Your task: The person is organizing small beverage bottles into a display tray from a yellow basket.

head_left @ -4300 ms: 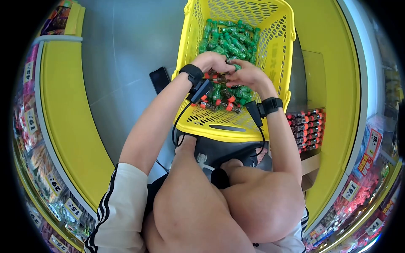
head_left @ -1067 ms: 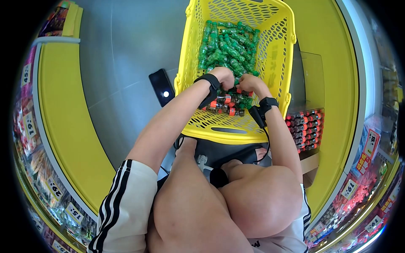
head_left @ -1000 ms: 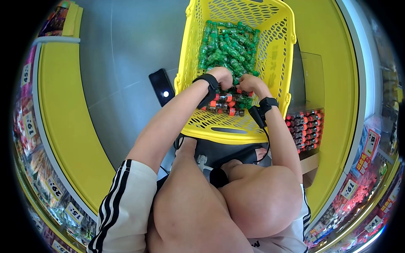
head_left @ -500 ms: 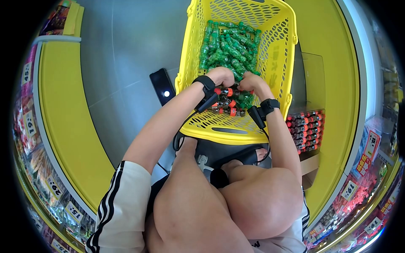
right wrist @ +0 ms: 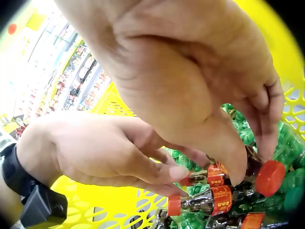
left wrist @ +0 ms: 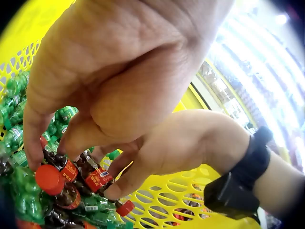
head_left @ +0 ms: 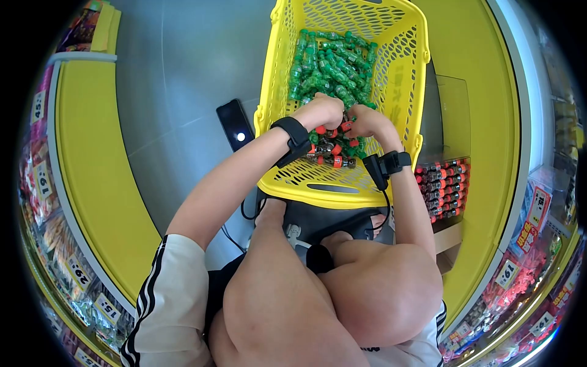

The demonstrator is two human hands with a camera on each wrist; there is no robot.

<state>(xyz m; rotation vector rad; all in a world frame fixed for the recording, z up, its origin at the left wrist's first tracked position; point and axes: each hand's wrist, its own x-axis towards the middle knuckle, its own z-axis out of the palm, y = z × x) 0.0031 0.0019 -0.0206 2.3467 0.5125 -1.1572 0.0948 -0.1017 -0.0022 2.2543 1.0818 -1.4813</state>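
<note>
Inside a yellow basket [head_left: 342,194], both hands reach into a heap of small plastic bottles. My left hand [head_left: 327,112] points fingers down, pinching a small cola bottle [left wrist: 66,169] between thumb and fingers. Close beside it, my right hand [head_left: 370,122] holds another cola bottle [right wrist: 251,164] with a red cap [right wrist: 270,178], thumb on one side, fingers on the other. More cola bottles [right wrist: 209,200] with red labels lie on their sides under the hands. Green bottles [head_left: 336,70] fill the far part of the basket. The fingertips are partly hidden in the head view.
Right of the basket stands a clear box [head_left: 443,189] with stacked rows of red-capped cola bottles. A phone [head_left: 235,124] lies on the grey floor to the left. Yellow shelf bases [head_left: 92,153] with packaged goods curve along both sides. Cables hang from the wrist cameras.
Both hands, raised together over the heap at first, came down among the cola bottles and shifted some. Over the last half second the left wrist moved slightly left and the right fingers changed position.
</note>
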